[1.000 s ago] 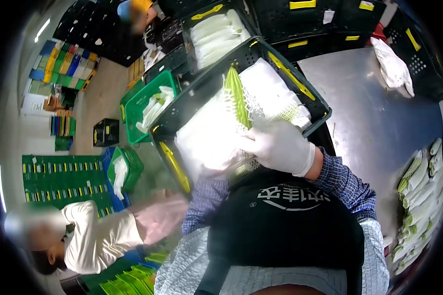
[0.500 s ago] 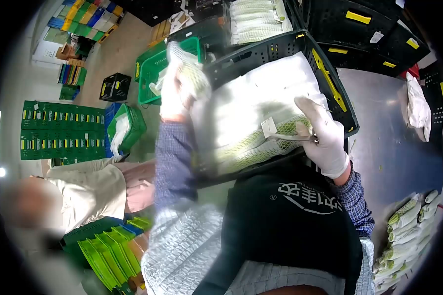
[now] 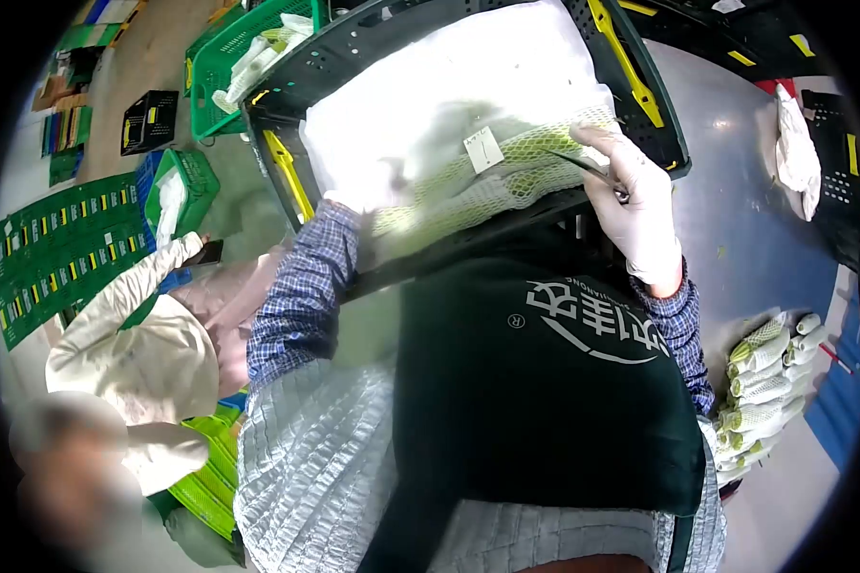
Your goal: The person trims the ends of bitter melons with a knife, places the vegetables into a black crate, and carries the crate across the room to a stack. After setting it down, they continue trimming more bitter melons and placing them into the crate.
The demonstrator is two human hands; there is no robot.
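Observation:
My right hand (image 3: 635,205), in a white glove, is closed around small scissors (image 3: 588,168) with their thin dark blades pointing left. It is at the right end of the black crate (image 3: 674,115). My left hand (image 3: 377,183), also gloved, is smeared by motion at the crate's left side; its fingers cannot be made out. Between my hands lie long green vegetables in white foam netting (image 3: 530,181), along the crate's near side. A small white tag (image 3: 483,150) rests on them. A white liner (image 3: 449,81) covers the rest of the crate's contents.
A green crate (image 3: 205,91) with netted pieces stands at the upper left. On the left a person in a pale top (image 3: 153,349) holds a dark phone-like object. More netted vegetables (image 3: 760,392) are stacked at the lower right. A white cloth-like bundle (image 3: 795,153) lies at the right.
My left hand has come down from above the green crate, where it held a netted vegetable, to the black crate's left side. The scissors' blades now point further up. The view has shifted.

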